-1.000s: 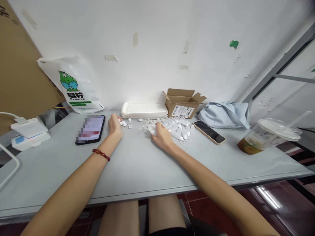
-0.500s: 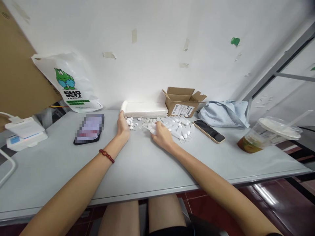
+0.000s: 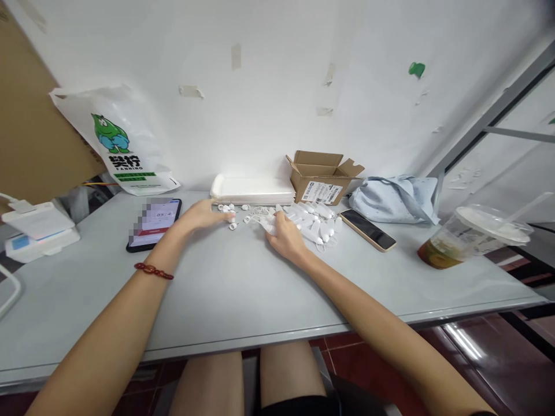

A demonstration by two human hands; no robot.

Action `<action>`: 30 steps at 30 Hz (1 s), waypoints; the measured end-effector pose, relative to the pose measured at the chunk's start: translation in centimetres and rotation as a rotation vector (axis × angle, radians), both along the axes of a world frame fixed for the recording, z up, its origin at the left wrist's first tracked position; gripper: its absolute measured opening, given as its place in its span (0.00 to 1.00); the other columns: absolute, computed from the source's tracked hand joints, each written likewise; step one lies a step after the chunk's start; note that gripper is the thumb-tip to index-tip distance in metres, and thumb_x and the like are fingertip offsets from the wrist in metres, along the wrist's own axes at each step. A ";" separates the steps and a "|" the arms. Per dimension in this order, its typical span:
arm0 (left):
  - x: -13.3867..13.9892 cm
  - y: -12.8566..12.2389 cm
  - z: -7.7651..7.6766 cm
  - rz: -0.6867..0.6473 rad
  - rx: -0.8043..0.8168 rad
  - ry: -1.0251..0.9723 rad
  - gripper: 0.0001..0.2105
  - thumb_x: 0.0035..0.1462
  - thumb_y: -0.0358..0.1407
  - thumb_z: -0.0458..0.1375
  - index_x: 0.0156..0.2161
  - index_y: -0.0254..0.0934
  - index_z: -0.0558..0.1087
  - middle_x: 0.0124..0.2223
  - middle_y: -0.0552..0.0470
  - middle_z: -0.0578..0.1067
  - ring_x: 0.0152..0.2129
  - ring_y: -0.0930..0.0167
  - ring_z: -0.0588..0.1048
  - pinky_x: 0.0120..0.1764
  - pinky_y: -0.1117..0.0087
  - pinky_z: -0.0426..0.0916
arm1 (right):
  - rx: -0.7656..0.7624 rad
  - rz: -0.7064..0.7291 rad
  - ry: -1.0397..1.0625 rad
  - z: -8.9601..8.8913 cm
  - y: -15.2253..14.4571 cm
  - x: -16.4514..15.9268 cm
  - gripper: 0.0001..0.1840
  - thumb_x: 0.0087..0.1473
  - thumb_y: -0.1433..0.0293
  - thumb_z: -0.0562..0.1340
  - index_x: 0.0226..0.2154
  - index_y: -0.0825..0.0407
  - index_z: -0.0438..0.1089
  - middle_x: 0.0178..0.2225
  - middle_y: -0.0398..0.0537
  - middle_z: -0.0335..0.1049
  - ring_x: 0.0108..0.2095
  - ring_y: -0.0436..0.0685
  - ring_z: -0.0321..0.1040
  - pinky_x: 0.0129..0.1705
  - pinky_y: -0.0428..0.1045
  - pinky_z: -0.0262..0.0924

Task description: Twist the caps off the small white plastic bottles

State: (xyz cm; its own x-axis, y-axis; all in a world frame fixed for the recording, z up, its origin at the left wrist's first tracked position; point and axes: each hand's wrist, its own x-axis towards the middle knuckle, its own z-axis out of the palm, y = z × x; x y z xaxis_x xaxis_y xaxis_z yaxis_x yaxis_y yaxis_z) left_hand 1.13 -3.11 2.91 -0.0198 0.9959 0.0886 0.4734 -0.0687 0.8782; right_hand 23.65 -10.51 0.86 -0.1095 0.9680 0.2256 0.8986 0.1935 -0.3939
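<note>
My left hand (image 3: 203, 215), with a red bead bracelet (image 3: 154, 270) at the wrist, reaches in from the left to a cluster of small white caps (image 3: 232, 218). Its thumb is stretched out beside the caps and apart from the fingers, which are partly hidden. At the middle of the table my right hand (image 3: 287, 238) is closed on a translucent white plastic tube (image 3: 269, 224), mostly covered by the fingers. Thin white cords (image 3: 259, 214) lie just left of it. Several more tubes with white ends (image 3: 324, 230) are heaped to the right of that hand.
Behind the caps lies a stack of white packets (image 3: 255, 190), beside an open cardboard box (image 3: 319, 179). A phone (image 3: 368, 230), a pale blue cloth bag (image 3: 394, 199) and a drink cup (image 3: 459, 240) stand right. Another phone (image 3: 158, 219) and a white bag (image 3: 119, 144) are left.
My left hand has turned from upright beside the white packets to lying lower and flatter, with its thumb at the caps. The right hand stays nearly in place. The view has shifted slightly.
</note>
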 end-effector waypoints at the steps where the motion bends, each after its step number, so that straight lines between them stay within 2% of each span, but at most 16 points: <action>1: 0.0 -0.1 0.0 -0.060 0.012 0.126 0.21 0.26 0.37 0.72 0.32 0.39 0.72 0.34 0.49 0.77 0.41 0.57 0.74 0.41 0.65 0.68 | 0.001 0.001 0.003 -0.1 0.0 0.0 0.15 0.52 0.70 0.55 0.44 0.54 0.56 0.46 0.60 0.69 0.42 0.65 0.67 0.38 0.52 0.59; 3: 0.5 -0.3 -0.1 -0.118 0.035 0.352 0.27 0.23 0.40 0.73 0.34 0.39 0.70 0.37 0.47 0.76 0.42 0.55 0.74 0.41 0.65 0.68 | 0.003 0.002 0.004 -0.2 0.1 0.1 0.15 0.52 0.70 0.56 0.44 0.54 0.56 0.46 0.60 0.69 0.42 0.64 0.68 0.38 0.52 0.59; 6: 1.5 -0.3 -0.6 -0.084 0.095 0.525 0.28 0.25 0.45 0.72 0.35 0.38 0.68 0.38 0.43 0.76 0.41 0.54 0.74 0.39 0.63 0.68 | 0.006 -0.001 0.004 -0.2 0.1 0.0 0.15 0.52 0.70 0.56 0.44 0.54 0.56 0.46 0.60 0.68 0.43 0.64 0.68 0.38 0.52 0.59; 12: 2.8 0.2 -1.5 -0.015 0.087 0.516 0.15 0.41 0.44 0.66 0.29 0.39 0.67 0.25 0.50 0.74 0.26 0.62 0.74 0.33 0.64 0.66 | 0.000 -0.010 0.025 0.0 0.0 -0.1 0.16 0.51 0.71 0.57 0.44 0.54 0.57 0.46 0.59 0.69 0.43 0.64 0.68 0.40 0.52 0.60; 15: 3.1 0.5 -1.7 0.003 0.148 0.518 0.14 0.42 0.44 0.65 0.29 0.38 0.68 0.27 0.47 0.75 0.30 0.60 0.75 0.34 0.65 0.66 | -0.008 -0.016 0.032 0.0 0.1 -0.1 0.16 0.51 0.71 0.57 0.44 0.53 0.57 0.46 0.59 0.69 0.43 0.64 0.68 0.40 0.52 0.60; 18: 3.2 0.5 -1.8 -0.024 0.192 0.540 0.19 0.38 0.44 0.67 0.33 0.36 0.69 0.35 0.43 0.76 0.37 0.56 0.74 0.37 0.63 0.66 | 0.007 -0.019 0.036 -0.2 0.2 0.0 0.16 0.51 0.71 0.57 0.44 0.53 0.57 0.46 0.59 0.69 0.43 0.63 0.68 0.40 0.53 0.60; 21: 3.7 -0.1 -1.8 -0.095 0.186 0.517 0.29 0.35 0.47 0.68 0.43 0.34 0.68 0.46 0.38 0.73 0.44 0.54 0.72 0.41 0.62 0.67 | 0.017 -0.016 0.036 -0.3 0.3 0.0 0.15 0.52 0.70 0.56 0.43 0.54 0.57 0.46 0.59 0.69 0.43 0.63 0.68 0.40 0.52 0.60; 25: 4.8 -0.9 -2.1 -0.105 0.107 0.511 0.47 0.31 0.52 0.69 0.55 0.29 0.60 0.55 0.30 0.64 0.52 0.48 0.67 0.47 0.60 0.64 | 0.013 -0.019 0.044 -0.3 0.3 0.0 0.15 0.52 0.70 0.57 0.43 0.54 0.57 0.47 0.60 0.68 0.45 0.64 0.68 0.41 0.53 0.61; 27: 5.3 -1.1 -2.5 -0.072 0.116 0.516 0.47 0.34 0.50 0.69 0.57 0.28 0.57 0.55 0.29 0.63 0.53 0.47 0.66 0.47 0.59 0.64 | 0.008 -0.021 0.038 -0.3 0.3 -0.1 0.15 0.52 0.70 0.57 0.43 0.54 0.57 0.47 0.61 0.68 0.44 0.64 0.68 0.40 0.53 0.61; 30: 5.7 -0.9 -2.9 0.011 0.145 0.533 0.35 0.45 0.46 0.64 0.54 0.29 0.60 0.52 0.30 0.65 0.50 0.48 0.68 0.46 0.58 0.64 | 0.009 -0.024 0.026 -0.2 0.3 -0.1 0.16 0.52 0.70 0.56 0.44 0.55 0.57 0.46 0.60 0.68 0.43 0.64 0.68 0.40 0.53 0.61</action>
